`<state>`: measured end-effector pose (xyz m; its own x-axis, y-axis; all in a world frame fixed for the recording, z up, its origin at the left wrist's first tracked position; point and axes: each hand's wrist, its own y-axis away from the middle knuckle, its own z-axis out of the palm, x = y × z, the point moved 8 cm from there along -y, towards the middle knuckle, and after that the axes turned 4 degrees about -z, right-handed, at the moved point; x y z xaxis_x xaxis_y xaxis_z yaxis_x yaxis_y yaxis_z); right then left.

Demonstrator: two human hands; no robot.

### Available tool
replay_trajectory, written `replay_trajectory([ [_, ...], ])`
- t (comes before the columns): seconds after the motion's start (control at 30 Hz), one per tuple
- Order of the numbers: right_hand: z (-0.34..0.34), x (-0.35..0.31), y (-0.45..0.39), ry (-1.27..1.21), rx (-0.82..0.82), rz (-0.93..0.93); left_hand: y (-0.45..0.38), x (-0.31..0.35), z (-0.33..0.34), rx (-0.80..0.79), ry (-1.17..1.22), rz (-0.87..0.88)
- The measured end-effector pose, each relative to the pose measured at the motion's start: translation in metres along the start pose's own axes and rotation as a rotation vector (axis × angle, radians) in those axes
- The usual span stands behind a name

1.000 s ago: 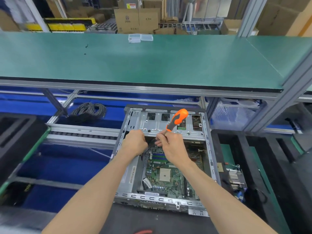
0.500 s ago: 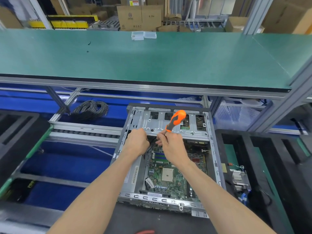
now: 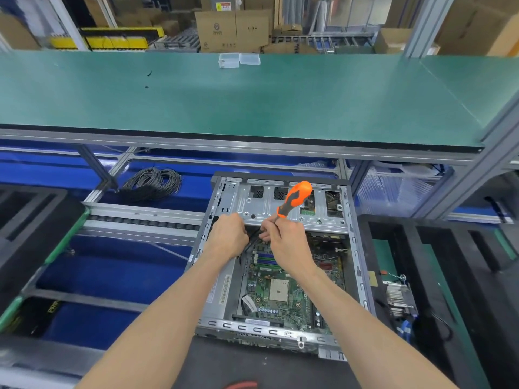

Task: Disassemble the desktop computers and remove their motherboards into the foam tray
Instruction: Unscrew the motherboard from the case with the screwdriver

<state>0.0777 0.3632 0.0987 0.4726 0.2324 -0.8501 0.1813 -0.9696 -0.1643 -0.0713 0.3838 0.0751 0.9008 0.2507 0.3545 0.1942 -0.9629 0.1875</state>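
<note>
Orange screwdriver (image 3: 295,199) in right hand (image 3: 286,242) grip — left hand (image 3: 229,237) curled round black cable (image 3: 252,239) over motherboard (image 3: 280,287).

One head-worn wide-angle view looks forward and down, close above the open grey metal computer case (image 3: 280,265), facing the long green-topped workbench shelf (image 3: 252,99)

Both arms reach forward, left hand (image 3: 229,237) and right hand (image 3: 286,242) curled, fingers nearly touching.
</note>
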Motion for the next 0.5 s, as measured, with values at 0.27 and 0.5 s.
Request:
replay_trajectory([
  [0.27, -0.017, 0.002, 0.000, -0.045, 0.075, 0.015, -0.002, 0.001, 0.002, -0.034, -0.041, -0.003],
  [0.5, -0.051, -0.005, 0.005, -0.058, 0.129, -0.004, -0.006, 0.004, 0.013, -0.143, -0.069, 0.111],
])
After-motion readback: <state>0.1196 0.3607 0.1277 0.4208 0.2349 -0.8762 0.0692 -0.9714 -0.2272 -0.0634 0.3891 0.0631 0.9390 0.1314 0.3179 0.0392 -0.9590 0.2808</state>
